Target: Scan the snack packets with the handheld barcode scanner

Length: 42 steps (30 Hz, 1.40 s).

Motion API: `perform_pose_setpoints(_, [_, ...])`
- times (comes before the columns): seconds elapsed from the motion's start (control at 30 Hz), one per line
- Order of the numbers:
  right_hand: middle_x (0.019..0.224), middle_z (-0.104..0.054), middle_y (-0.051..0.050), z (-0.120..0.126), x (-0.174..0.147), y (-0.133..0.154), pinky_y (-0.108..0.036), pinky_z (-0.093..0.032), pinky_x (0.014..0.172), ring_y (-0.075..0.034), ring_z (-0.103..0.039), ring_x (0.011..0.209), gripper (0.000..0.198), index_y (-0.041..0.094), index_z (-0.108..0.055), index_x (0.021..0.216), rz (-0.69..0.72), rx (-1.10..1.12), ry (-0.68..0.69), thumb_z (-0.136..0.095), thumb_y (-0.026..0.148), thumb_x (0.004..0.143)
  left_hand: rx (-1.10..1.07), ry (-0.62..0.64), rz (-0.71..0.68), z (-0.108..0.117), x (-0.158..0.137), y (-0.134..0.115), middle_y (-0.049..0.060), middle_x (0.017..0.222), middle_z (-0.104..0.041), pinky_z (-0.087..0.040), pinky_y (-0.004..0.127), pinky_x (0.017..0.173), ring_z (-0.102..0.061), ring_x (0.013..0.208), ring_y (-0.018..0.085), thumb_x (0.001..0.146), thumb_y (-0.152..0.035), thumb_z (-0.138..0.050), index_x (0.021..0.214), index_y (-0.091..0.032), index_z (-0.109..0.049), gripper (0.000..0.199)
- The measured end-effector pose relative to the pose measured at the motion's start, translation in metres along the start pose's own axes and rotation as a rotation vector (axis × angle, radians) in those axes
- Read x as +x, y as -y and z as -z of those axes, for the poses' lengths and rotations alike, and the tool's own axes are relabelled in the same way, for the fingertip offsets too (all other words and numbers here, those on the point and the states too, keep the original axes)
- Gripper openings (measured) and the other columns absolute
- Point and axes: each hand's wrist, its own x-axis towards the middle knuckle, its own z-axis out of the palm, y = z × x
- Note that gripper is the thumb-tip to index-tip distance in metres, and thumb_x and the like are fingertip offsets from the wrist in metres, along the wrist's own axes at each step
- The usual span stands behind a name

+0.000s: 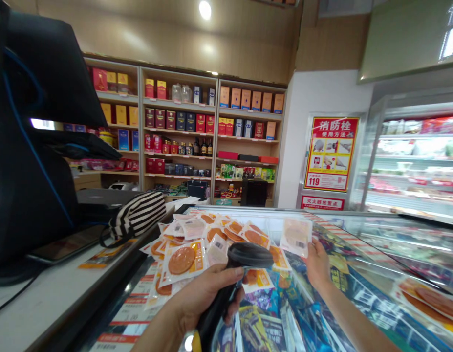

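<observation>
My left hand (207, 293) is wrapped round the handle of a black barcode scanner (250, 254), whose head points to the right. In my right hand (319, 266) is a flat clear packet (296, 236), pinched at its right edge, with its barcode side towards me. A heap of similar packets holding round orange-brown slices, such as this packet (182, 260), lies on the glass freezer top beyond and left of the scanner. Some of them overlap, and several show their barcode backs.
On the left counter stand a black monitor (46, 68) and a striped pouch (138, 215). More slice packets (431, 298) lie at the right on the freezer lid. Shelves of boxes (178, 120) line the back wall, beside a red sign (332, 153).
</observation>
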Motion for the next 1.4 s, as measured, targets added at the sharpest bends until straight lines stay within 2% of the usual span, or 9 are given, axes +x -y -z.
perform_pose_setpoints(0.2, [0.080, -0.060, -0.006, 0.002, -0.001, 0.006, -0.027, -0.040, 0.058, -0.018, -0.054, 0.068, 0.048, 0.013, -0.048, 0.105, -0.049, 0.040, -0.040, -0.033, 0.041, 0.069, 0.010, -0.107, -0.012, 0.006, 0.004, 0.001, -0.003, 0.055, -0.049, -0.031, 0.020, 0.039, -0.042, 0.039, 0.006, 0.064, -0.042, -0.052, 0.067, -0.017, -0.043, 0.027])
perform_pose_setpoints(0.43, [0.091, -0.058, -0.012, 0.010, -0.001, 0.017, -0.032, -0.039, 0.068, -0.023, -0.052, 0.080, 0.046, 0.010, -0.048, 0.103, 0.034, -0.236, -0.049, -0.027, 0.037, 0.072, 0.088, -0.244, -0.078, 0.015, 0.007, -0.001, -0.003, 0.053, -0.048, -0.031, 0.019, 0.039, -0.043, 0.040, 0.006, 0.062, -0.044, -0.054, 0.069, -0.016, -0.044, 0.030])
perform_pose_setpoints(0.63, [0.093, -0.058, -0.010, -0.004, -0.009, 0.033, -0.032, -0.040, 0.071, -0.021, -0.054, 0.081, 0.041, 0.015, -0.048, 0.103, 0.198, -0.344, 0.180, -0.025, 0.035, 0.075, 0.140, -0.527, -0.125, 0.035, 0.010, -0.007, -0.004, 0.047, -0.047, -0.031, 0.019, 0.038, -0.042, 0.038, 0.007, 0.060, -0.048, -0.053, 0.068, -0.015, -0.045, 0.035])
perform_pose_setpoints(0.73, [0.091, -0.060, -0.008, -0.022, -0.012, 0.044, -0.032, -0.040, 0.072, -0.020, -0.056, 0.080, 0.039, 0.017, -0.050, 0.100, 0.260, -0.333, 0.323, -0.025, 0.033, 0.076, 0.120, -0.591, -0.210, 0.046, 0.007, -0.011, -0.004, 0.047, -0.047, -0.031, 0.019, 0.038, -0.043, 0.039, 0.007, 0.059, -0.048, -0.054, 0.067, -0.015, -0.045, 0.035])
perform_pose_setpoints(0.87, [0.090, -0.062, -0.004, -0.047, -0.017, 0.056, -0.031, -0.040, 0.076, -0.017, -0.056, 0.084, 0.035, 0.019, -0.054, 0.094, 0.381, -0.264, 0.551, -0.024, 0.027, 0.076, 0.088, -0.687, -0.198, 0.059, 0.006, -0.014, -0.004, 0.044, -0.046, -0.029, 0.019, 0.037, -0.041, 0.037, 0.007, 0.056, -0.047, -0.056, 0.063, -0.015, -0.044, 0.035])
perform_pose_setpoints(1.0, [0.092, -0.061, -0.005, -0.048, -0.019, 0.060, -0.029, -0.041, 0.077, -0.016, -0.055, 0.086, 0.036, 0.017, -0.054, 0.094, 0.419, -0.272, 0.575, -0.024, 0.024, 0.076, 0.113, -0.712, -0.190, 0.062, 0.007, -0.014, -0.004, 0.042, -0.046, -0.028, 0.018, 0.035, -0.040, 0.035, 0.007, 0.055, -0.047, -0.058, 0.057, -0.016, -0.042, 0.035])
perform_pose_setpoints(1.17, [0.100, -0.058, -0.008, 0.004, -0.003, 0.037, -0.030, -0.037, 0.082, -0.016, -0.052, 0.093, 0.036, 0.014, -0.052, 0.100, 0.400, -0.501, 0.451, -0.027, 0.023, 0.075, 0.156, -0.653, -0.127, 0.053, 0.007, -0.012, -0.003, 0.043, -0.048, -0.032, 0.018, 0.037, -0.042, 0.037, 0.007, 0.055, -0.043, -0.059, 0.058, -0.015, -0.046, 0.031])
perform_pose_setpoints(1.3, [0.105, -0.054, -0.009, 0.085, 0.019, 0.003, -0.033, -0.034, 0.086, -0.018, -0.047, 0.099, 0.037, 0.014, -0.049, 0.104, 0.341, -0.801, 0.314, -0.030, 0.022, 0.074, 0.197, -0.623, -0.044, 0.049, 0.011, -0.012, -0.003, 0.043, -0.048, -0.034, 0.017, 0.036, -0.042, 0.037, 0.007, 0.055, -0.045, -0.059, 0.057, -0.015, -0.049, 0.031])
perform_pose_setpoints(1.4, [0.113, -0.048, -0.012, 0.153, 0.031, -0.019, -0.046, -0.029, 0.085, -0.026, -0.037, 0.108, 0.038, 0.016, -0.050, 0.104, 0.230, -1.080, 0.160, -0.034, 0.029, 0.073, 0.205, -0.594, -0.049, 0.043, 0.012, -0.011, -0.002, 0.041, -0.047, -0.032, 0.015, 0.034, -0.040, 0.036, 0.006, 0.056, -0.045, -0.058, 0.057, -0.014, -0.050, 0.031])
